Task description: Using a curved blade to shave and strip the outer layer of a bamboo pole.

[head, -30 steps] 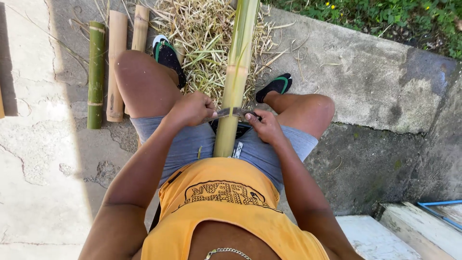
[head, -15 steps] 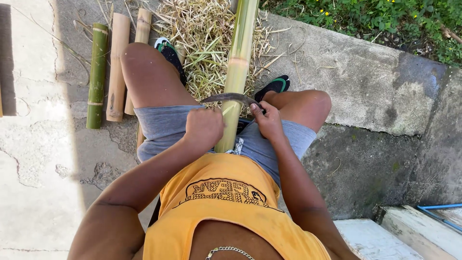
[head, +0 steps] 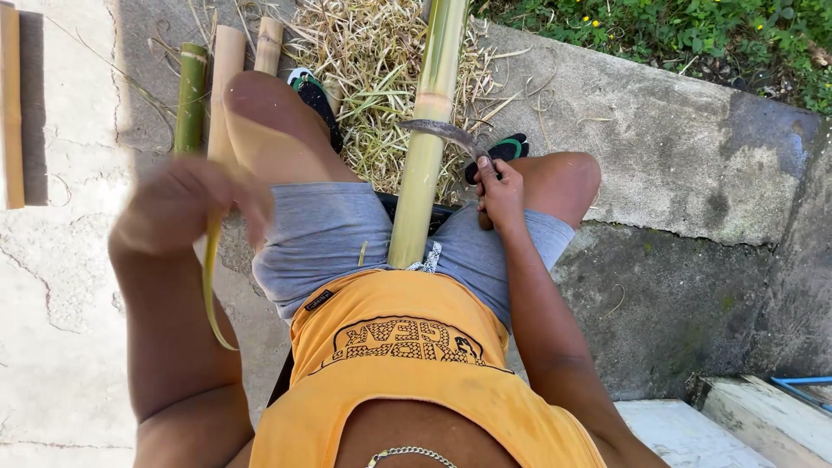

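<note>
A long green-yellow bamboo pole (head: 426, 139) lies between my knees, running away from me. My right hand (head: 497, 192) grips the handle of a curved knife (head: 444, 132), whose blade rests across the pole. My left hand (head: 186, 208), blurred and raised at the left, holds a thin yellow-green strip of bamboo peel (head: 211, 282) that hangs down. I sit in grey shorts and an orange shirt.
A heap of dry bamboo shavings (head: 364, 78) lies at my feet. Cut bamboo pieces (head: 192, 95) lie on the concrete at the left, another (head: 10, 104) at the far left edge. A concrete ledge (head: 693, 156) and grass are on the right.
My left hand left the knife and pole and swung up to the left with a peeled strip. My right hand kept the knife, blade now farther up the pole.
</note>
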